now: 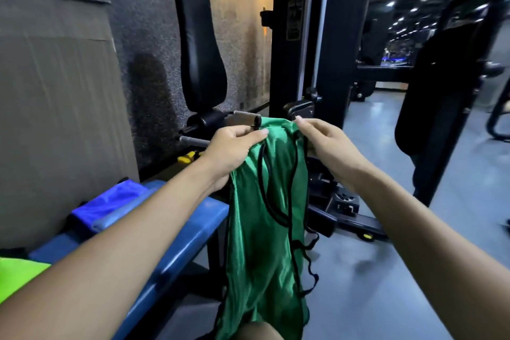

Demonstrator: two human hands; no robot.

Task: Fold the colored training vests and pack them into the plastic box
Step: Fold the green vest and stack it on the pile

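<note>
A shiny green training vest (265, 243) with black trim hangs in the air in front of me, over the floor beside a blue bench (193, 226). My left hand (234, 152) grips its top left part, thumb laid across the fabric. My right hand (328, 143) pinches its top right corner. A blue vest (110, 199) lies folded inside a clear plastic box (110, 222) on the bench at the left. A neon yellow-green vest (16, 273) shows at the lower left edge.
A large cardboard box (55, 107) stands behind the bench on the left. A black padded seat back (198, 47) and dark machine frames (325, 36) rise ahead. Grey gym floor (386, 270) spreads to the right.
</note>
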